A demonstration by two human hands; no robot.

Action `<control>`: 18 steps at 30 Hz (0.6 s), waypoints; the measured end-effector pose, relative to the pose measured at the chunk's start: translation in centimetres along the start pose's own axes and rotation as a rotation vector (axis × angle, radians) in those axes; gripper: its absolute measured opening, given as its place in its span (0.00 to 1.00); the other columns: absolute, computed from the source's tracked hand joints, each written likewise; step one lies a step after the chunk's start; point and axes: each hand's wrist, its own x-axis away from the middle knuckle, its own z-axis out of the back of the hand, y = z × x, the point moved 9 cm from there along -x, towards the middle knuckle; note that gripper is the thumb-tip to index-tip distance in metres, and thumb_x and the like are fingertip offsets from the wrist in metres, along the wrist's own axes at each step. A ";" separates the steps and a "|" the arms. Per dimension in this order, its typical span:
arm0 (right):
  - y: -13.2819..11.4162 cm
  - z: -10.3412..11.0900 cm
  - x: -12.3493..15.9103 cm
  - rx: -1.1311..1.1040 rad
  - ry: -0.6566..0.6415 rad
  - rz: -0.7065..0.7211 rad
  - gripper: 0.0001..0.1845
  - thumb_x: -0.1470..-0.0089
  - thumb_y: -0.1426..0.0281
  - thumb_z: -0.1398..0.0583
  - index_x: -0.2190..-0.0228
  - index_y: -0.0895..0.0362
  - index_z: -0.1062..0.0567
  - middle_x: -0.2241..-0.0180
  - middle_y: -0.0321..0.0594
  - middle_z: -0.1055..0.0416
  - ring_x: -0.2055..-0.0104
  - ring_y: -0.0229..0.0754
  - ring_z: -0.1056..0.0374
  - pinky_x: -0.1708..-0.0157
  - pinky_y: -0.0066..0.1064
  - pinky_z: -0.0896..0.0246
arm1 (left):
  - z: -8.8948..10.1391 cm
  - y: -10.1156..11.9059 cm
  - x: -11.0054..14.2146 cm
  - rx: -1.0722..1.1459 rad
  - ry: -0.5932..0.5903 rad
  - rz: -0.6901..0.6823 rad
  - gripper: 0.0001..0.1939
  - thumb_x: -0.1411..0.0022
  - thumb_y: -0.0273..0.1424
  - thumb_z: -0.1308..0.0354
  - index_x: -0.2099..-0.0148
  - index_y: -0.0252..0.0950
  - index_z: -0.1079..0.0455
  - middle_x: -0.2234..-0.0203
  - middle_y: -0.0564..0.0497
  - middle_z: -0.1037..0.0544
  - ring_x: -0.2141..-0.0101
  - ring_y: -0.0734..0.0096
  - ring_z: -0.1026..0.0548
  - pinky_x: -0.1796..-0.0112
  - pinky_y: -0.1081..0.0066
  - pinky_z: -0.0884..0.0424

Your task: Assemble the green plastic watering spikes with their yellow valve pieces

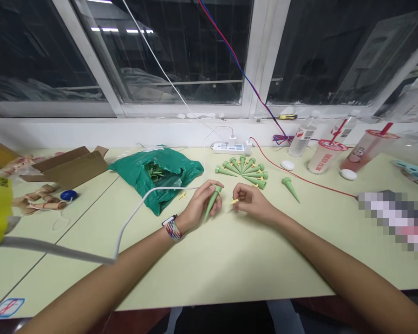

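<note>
My left hand (197, 208) is closed around a green plastic plant-watering spike (212, 202), its wide cap up and its tip pointing down. Just to the right, my right hand (252, 202) pinches a small yellow valve piece (233, 202), apart from the spike. Beyond my hands, several green spikes with yellow pieces (243, 163) lie in a fan, tips toward the centre. A lone green spike (290, 189) lies to the right of the fan. Left of my left hand is a torn green plastic bag (130, 164) with green parts inside, and a loose yellow piece (182, 195) near it.
A white cable (149, 192) crosses above my left forearm. At the back stands a power strip (230, 148). Drink cups (325, 157) and a water bottle (301, 137) stand at right, near a red cable (299, 169). An open cardboard box (71, 169) and wooden toys sit left.
</note>
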 end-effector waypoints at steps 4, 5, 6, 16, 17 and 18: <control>1.8 -0.1 -0.4 -0.230 0.050 -0.081 0.13 0.51 0.65 0.30 0.67 0.55 0.27 0.74 0.34 0.26 0.72 0.39 0.30 0.67 0.32 0.34 | -1.1 0.2 0.6 -0.075 -0.017 0.003 0.18 0.26 0.48 0.46 0.46 0.40 0.37 0.73 0.53 0.22 0.81 0.73 0.30 0.75 0.73 0.35; 1.9 0.1 -0.4 -0.229 0.078 -0.084 0.14 0.50 0.62 0.29 0.68 0.56 0.26 0.74 0.35 0.25 0.72 0.38 0.29 0.67 0.32 0.33 | -1.3 0.2 0.8 -0.105 -0.014 0.006 0.19 0.27 0.49 0.46 0.46 0.40 0.37 0.73 0.53 0.22 0.80 0.73 0.29 0.75 0.73 0.34; 2.0 0.2 -0.4 -0.217 0.105 -0.081 0.15 0.49 0.60 0.29 0.68 0.56 0.25 0.74 0.35 0.24 0.72 0.38 0.30 0.67 0.32 0.33 | -1.3 0.2 0.8 -0.138 0.000 0.008 0.20 0.27 0.51 0.46 0.47 0.40 0.37 0.74 0.54 0.24 0.80 0.72 0.29 0.75 0.73 0.34; 0.4 0.2 0.5 -0.189 0.257 0.034 0.17 0.45 0.55 0.29 0.67 0.55 0.24 0.71 0.37 0.24 0.67 0.40 0.26 0.63 0.34 0.27 | -0.9 0.3 1.3 -0.220 0.063 -0.054 0.18 0.25 0.52 0.50 0.52 0.42 0.37 0.78 0.58 0.31 0.80 0.74 0.36 0.77 0.74 0.39; 0.1 0.1 0.7 -0.172 0.270 0.048 0.17 0.44 0.56 0.29 0.67 0.55 0.24 0.71 0.37 0.23 0.67 0.40 0.26 0.63 0.34 0.27 | -0.9 0.2 1.3 -0.234 0.065 -0.061 0.18 0.25 0.52 0.50 0.53 0.42 0.38 0.77 0.58 0.31 0.80 0.74 0.37 0.77 0.74 0.40; -0.3 0.0 0.9 -0.149 0.278 0.066 0.16 0.44 0.57 0.29 0.68 0.55 0.23 0.70 0.38 0.23 0.67 0.40 0.25 0.62 0.34 0.27 | -0.8 0.2 1.4 -0.254 0.065 -0.070 0.18 0.25 0.51 0.50 0.54 0.42 0.38 0.77 0.58 0.32 0.79 0.74 0.37 0.77 0.74 0.40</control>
